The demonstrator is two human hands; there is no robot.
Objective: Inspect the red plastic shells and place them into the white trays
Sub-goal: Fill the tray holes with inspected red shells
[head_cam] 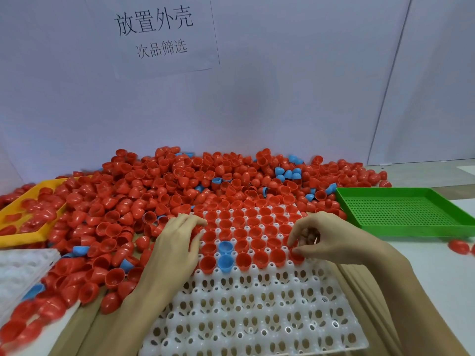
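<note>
Single view only, head-worn wide-angle camera, so no second view shares any of the scene. It looks forward and steeply down from above the near table (pixel 424 273) edge. The white plastic pocketed tray (pixel 257 317) sits close under the lens and runs off the bottom edge. The left hand (pixel 174 247) and the right hand (pixel 326 237) enter from the bottom, forearms large and near. Farther out lies the heap of red plastic dome shells (pixel 167 191). The pale wall (pixel 282 98) with a white paper sign (pixel 154 34) fills the upper half. Straight edges bow near the frame borders from the wide lens.
</note>
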